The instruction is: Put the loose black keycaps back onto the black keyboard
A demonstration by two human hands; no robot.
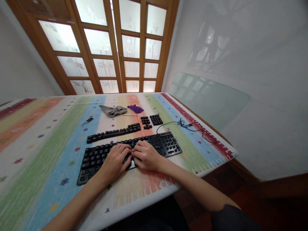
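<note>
A black keyboard (166, 144) lies near the table's front edge. Both of my hands rest on its middle keys. My left hand (115, 162) lies palm down with curled fingers pressed onto the keys. My right hand (146, 155) sits beside it, fingers bent and meeting the left fingertips over one spot. Whether anything small is pinched between them is hidden. Behind the keyboard lies a row of loose black key sections (113, 132), with two smaller key blocks (156, 119) to the right.
The table wears a striped multicoloured cloth (43, 141). A grey rag (113, 110) and a purple cloth (136, 108) lie at the back. A small dark tool (89, 120) is at back left. A black cable (190, 125) trails right. Wooden glazed doors (115, 45) stand behind.
</note>
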